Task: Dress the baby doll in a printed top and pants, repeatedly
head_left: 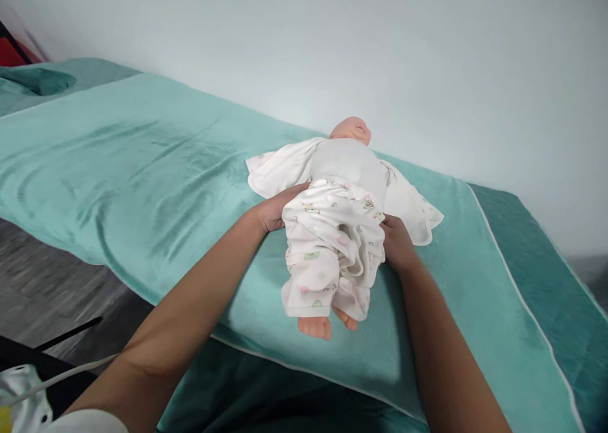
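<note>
A baby doll (349, 167) lies on its back on a teal blanket (142, 167), head toward the wall. It wears a white top and printed white trousers (327, 243); its bare feet (316, 326) stick out toward me. A white garment (275, 170) lies spread open under its body. My left hand (275, 208) grips the trousers' waistband at the doll's left side. At the other side of the waist my right hand (396, 243) holds the same waistband. Both hands' fingers are partly hidden by the fabric.
The teal blanket covers a long bed along a white wall (380, 53). A darker teal sheet (546, 275) shows at the right edge. Dark wooden floor (42, 275) lies to the left. A white cable and a shiny object (23, 395) sit at bottom left.
</note>
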The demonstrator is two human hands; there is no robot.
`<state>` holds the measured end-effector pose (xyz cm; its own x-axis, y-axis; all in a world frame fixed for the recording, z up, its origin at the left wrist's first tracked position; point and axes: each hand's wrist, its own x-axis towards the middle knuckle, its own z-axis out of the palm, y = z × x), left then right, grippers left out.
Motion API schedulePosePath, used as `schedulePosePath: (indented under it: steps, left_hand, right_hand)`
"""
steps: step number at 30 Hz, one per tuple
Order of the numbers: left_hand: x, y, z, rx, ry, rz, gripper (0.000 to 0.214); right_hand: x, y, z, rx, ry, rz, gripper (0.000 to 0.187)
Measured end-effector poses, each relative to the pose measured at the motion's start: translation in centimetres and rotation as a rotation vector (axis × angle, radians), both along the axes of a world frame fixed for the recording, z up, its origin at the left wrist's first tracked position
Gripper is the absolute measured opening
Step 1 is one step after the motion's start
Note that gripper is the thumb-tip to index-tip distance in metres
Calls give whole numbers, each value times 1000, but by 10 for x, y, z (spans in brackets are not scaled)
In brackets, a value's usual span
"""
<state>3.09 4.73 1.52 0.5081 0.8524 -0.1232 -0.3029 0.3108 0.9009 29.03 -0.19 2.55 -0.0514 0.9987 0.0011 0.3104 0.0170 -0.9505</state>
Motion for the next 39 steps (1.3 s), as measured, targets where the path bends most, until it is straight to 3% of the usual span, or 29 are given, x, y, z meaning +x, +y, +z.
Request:
schedulePosePath:
  steps: [7, 10, 16, 20, 24, 27, 30, 35, 39]
  left_hand:
    - [0, 1, 2, 123, 15, -4, 30]
    - [-3, 5, 1, 150, -43, 73, 25]
    - [-6, 8, 0, 170, -132, 223, 29]
    - [-1, 7, -1, 223, -85, 290, 31]
    - [4, 7, -4, 502, 112, 408, 27]
    - [7, 10, -4, 672, 216, 469, 24]
    - [12, 24, 0, 678, 307, 524, 22]
    - [26, 61, 0, 579, 451, 735, 22]
    - [34, 67, -8, 466, 382, 722, 23]
  right_hand:
    - [-4, 2, 4, 93, 27, -68, 27]
    - [-4, 1, 3, 134, 62, -129, 25]
    - [-2, 2, -5, 121, 43, -416, 26]
    - [-4, 3, -10, 239, 18, -441, 7]
    - [-4, -1, -12, 503, -157, -393, 20]
    - [-2, 0, -8, 576, -268, -322, 18]
    - [-2, 9, -1, 471, -188, -307, 12]
    - [-5, 38, 6, 85, 196, -324, 19]
    - [-7, 47, 0, 130, 179, -343, 17]
